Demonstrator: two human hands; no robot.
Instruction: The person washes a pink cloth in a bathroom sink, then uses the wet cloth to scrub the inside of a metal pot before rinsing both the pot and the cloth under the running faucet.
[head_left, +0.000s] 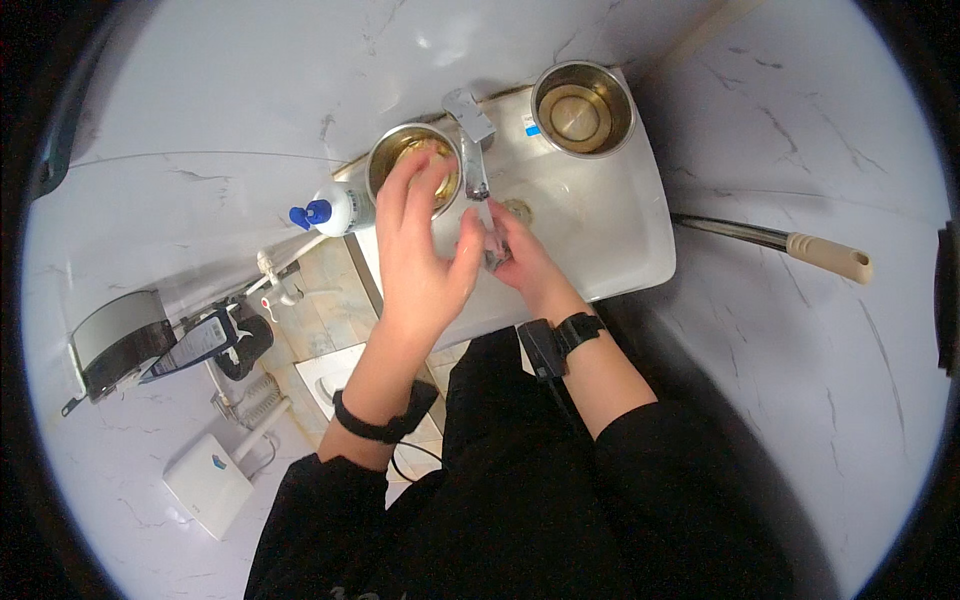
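Note:
Under the metal faucet (474, 169) a stream of water runs down to my right hand (529, 262), whose fingers curl inward. A glassy, greyish patch lies at its palm; whether that is only water or a small object, I cannot tell. My left hand (424, 247) looks wet, with its fingers spread and nothing visible in it. Its fingertips cover part of the left metal pot (379, 161), which has something yellowish inside, partly hidden. Both hands are over the white sink (600, 225). A second metal pot (583, 112), holding a clear liquid, stands on the sink's back right corner.
A white pump bottle (346, 210) with a blue top stands left of the sink. From the right, a pole with a beige handle (829, 255) sticks out near the wall. A valve (279, 292) and a toilet paper holder (124, 337) are on the left.

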